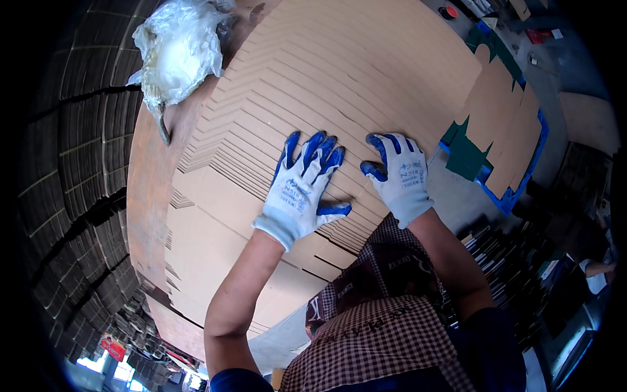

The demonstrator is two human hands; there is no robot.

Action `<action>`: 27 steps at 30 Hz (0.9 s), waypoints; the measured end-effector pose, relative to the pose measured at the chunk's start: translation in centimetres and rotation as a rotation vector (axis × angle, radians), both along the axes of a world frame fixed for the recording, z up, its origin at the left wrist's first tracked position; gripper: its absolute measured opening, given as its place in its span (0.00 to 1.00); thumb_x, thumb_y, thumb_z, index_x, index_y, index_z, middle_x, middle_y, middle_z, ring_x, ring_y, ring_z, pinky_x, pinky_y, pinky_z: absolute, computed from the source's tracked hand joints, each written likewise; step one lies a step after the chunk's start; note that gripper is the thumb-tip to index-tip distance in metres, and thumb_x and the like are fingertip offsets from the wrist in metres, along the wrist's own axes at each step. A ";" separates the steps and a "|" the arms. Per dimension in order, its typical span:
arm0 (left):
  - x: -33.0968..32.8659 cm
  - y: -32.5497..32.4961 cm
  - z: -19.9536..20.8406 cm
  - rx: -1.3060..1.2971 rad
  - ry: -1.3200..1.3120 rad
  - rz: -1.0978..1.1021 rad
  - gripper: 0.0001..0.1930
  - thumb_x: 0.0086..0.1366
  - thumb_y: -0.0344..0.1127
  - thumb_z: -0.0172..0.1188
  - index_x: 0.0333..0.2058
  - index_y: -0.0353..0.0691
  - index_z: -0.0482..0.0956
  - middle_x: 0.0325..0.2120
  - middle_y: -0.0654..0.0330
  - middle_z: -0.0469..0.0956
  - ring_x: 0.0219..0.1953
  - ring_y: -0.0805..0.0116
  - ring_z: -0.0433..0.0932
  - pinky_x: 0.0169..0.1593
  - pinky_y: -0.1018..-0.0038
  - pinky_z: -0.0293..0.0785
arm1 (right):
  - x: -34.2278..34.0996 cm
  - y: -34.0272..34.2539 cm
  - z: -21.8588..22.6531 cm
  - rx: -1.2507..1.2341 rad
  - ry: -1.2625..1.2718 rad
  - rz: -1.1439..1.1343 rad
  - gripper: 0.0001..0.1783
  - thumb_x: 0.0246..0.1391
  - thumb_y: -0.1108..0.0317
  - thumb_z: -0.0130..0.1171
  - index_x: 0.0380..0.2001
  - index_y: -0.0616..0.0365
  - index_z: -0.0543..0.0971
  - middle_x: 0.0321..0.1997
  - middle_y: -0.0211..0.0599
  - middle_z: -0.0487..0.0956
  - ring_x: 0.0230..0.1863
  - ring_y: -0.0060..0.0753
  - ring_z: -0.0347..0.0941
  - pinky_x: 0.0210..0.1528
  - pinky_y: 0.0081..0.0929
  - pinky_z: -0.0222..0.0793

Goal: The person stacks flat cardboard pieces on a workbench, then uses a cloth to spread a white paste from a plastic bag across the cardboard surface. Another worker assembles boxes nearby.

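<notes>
Fanned, overlapping brown cardboard sheets (pixel 313 72) cover the table in front of me, their edges stepping in a zigzag. My left hand (pixel 299 186), in a white glove with blue-coated fingers, lies flat on the sheets with its fingers spread and thumb out to the right. My right hand (pixel 400 171), gloved the same way, rests near the right edge of the sheets. Its fingers bend a little and point left, the thumb apart from them. Neither hand holds anything that I can see.
Crumpled clear plastic (pixel 179 55) lies on the wooden tabletop (pixel 149 196) at the far left. Tall stacks of cardboard (pixel 85 137) stand beyond it. To the right, cut cardboard (pixel 506 124) lies over a green and blue surface. Another person's hand (pixel 597 268) shows at the far right.
</notes>
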State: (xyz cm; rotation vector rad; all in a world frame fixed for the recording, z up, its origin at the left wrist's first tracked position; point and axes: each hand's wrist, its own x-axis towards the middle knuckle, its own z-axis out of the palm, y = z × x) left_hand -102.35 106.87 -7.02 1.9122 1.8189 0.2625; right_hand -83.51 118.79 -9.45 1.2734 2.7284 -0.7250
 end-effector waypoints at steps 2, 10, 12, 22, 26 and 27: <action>0.0 -0.2 0.1 -0.008 -0.003 -0.005 0.52 0.52 0.69 0.62 0.67 0.38 0.64 0.68 0.53 0.62 0.73 0.55 0.54 0.77 0.49 0.37 | 0.0 0.1 -0.1 -0.002 0.005 -0.001 0.29 0.49 0.55 0.71 0.56 0.42 0.76 0.54 0.33 0.75 0.55 0.42 0.71 0.55 0.45 0.68; -0.4 -0.4 0.4 0.001 -0.021 0.001 0.45 0.55 0.61 0.64 0.64 0.35 0.68 0.66 0.45 0.65 0.72 0.46 0.55 0.76 0.47 0.42 | 0.3 0.4 0.4 0.002 0.079 0.016 0.25 0.51 0.57 0.69 0.53 0.45 0.77 0.52 0.35 0.77 0.52 0.43 0.73 0.55 0.44 0.69; -1.7 -1.0 0.5 -0.022 -0.029 0.030 0.40 0.57 0.57 0.64 0.61 0.33 0.72 0.63 0.42 0.67 0.72 0.43 0.56 0.75 0.48 0.44 | 1.5 0.3 0.7 -0.019 0.221 -0.014 0.25 0.52 0.58 0.68 0.53 0.48 0.77 0.51 0.38 0.78 0.50 0.45 0.75 0.54 0.45 0.71; -3.9 -1.2 -0.4 0.030 0.272 0.038 0.35 0.63 0.47 0.61 0.69 0.50 0.65 0.71 0.53 0.58 0.74 0.50 0.52 0.76 0.50 0.41 | 10.0 -9.3 2.7 -0.129 -0.005 0.098 0.30 0.57 0.56 0.63 0.61 0.55 0.74 0.59 0.43 0.75 0.54 0.46 0.74 0.58 0.42 0.70; -3.8 -1.1 -0.4 0.026 0.290 0.040 0.36 0.63 0.48 0.61 0.69 0.50 0.64 0.71 0.53 0.58 0.74 0.51 0.52 0.76 0.51 0.41 | 10.5 -11.7 2.1 -0.203 0.023 0.084 0.33 0.59 0.57 0.61 0.65 0.57 0.69 0.66 0.48 0.68 0.59 0.48 0.71 0.60 0.41 0.69; -3.7 -1.1 -0.5 0.026 0.292 0.038 0.36 0.63 0.48 0.61 0.69 0.51 0.64 0.71 0.53 0.58 0.73 0.51 0.52 0.76 0.51 0.41 | 10.3 -12.1 1.9 -0.178 0.003 0.092 0.33 0.59 0.58 0.60 0.65 0.58 0.69 0.67 0.49 0.67 0.59 0.49 0.71 0.59 0.41 0.70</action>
